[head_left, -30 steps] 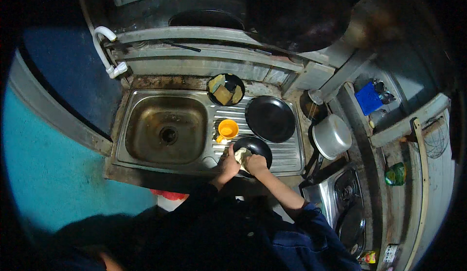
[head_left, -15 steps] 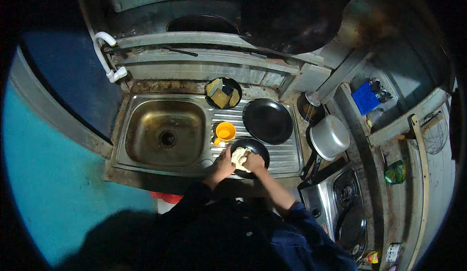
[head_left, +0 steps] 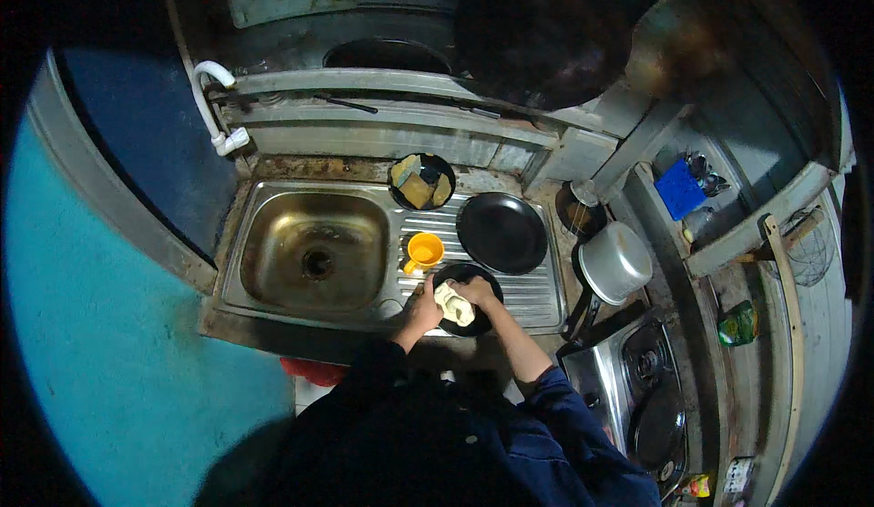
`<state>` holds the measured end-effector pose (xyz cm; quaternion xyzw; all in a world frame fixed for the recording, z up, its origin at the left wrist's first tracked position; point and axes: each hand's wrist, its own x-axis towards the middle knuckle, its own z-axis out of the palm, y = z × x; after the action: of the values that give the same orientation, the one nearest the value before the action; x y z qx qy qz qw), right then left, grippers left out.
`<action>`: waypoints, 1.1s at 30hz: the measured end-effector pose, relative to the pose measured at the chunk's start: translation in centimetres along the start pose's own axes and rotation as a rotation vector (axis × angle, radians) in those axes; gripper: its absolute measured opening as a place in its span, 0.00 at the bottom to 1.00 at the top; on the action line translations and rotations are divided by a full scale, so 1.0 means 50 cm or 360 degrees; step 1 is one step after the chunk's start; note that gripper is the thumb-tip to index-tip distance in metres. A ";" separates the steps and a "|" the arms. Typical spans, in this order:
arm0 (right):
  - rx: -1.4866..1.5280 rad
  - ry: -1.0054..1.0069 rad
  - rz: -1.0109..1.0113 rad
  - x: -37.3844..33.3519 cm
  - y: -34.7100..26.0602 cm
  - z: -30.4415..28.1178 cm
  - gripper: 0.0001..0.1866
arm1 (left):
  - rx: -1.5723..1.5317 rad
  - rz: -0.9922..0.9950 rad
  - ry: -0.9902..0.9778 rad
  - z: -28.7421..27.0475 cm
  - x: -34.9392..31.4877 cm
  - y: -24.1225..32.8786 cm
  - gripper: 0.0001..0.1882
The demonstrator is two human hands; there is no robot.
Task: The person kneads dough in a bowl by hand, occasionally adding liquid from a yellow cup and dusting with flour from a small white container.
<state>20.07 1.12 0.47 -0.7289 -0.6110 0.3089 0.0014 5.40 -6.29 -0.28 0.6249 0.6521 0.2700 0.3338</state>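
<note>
A lump of pale, soft dough [head_left: 455, 306] lies in a small black bowl [head_left: 490, 314] at the front of the steel drainboard. My left hand [head_left: 421, 310] grips the bowl's left rim, close against the dough; part of its fingers is hidden. From the right, my right hand [head_left: 475, 292] reaches over the bowl, its fingers closed on the dough's upper right side. Just behind my left hand stands an orange mug [head_left: 425, 250]. A wide black pan [head_left: 502, 233] rests on the drainboard behind the bowl.
The steel sink basin [head_left: 264, 252] is to the left, under a white tap [head_left: 211, 111]. A black dish [head_left: 441, 173] with brownish flat pieces sits at the back. On the right are a metal pot [head_left: 615, 264], a gas stove [head_left: 592, 384] and a blue utensil holder [head_left: 679, 188].
My right hand has shifted slightly up and back over the bowl, baring more of the dough, which has changed shape. My left hand stays at the rim. The whole view has moved slightly.
</note>
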 end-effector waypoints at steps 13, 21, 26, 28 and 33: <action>0.0018 0.0515 -0.1304 -0.206 0.032 -0.030 0.11 | -0.0092 -0.0232 0.0041 0.020 0.002 0.017 0.44; -0.0704 0.0352 -0.0926 -0.198 0.012 -0.004 0.06 | -0.0140 -0.0348 -0.0087 0.020 0.016 0.007 0.47; -0.0676 0.0396 -0.0614 -0.151 -0.030 0.001 0.08 | -0.0096 -0.0174 -0.0060 0.004 0.001 0.019 0.42; -0.0688 0.0453 -0.0673 -0.123 -0.029 0.001 0.10 | -0.0245 -0.0377 -0.0266 -0.017 0.000 0.040 0.40; -0.0571 0.0384 -0.0330 -0.058 -0.045 -0.020 0.08 | 0.0022 -0.0061 -0.0032 -0.012 -0.007 0.032 0.40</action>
<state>18.33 -0.51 3.44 -0.6825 -0.7231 0.1042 -0.0235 5.95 -6.49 1.39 0.6171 0.6626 0.2527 0.3410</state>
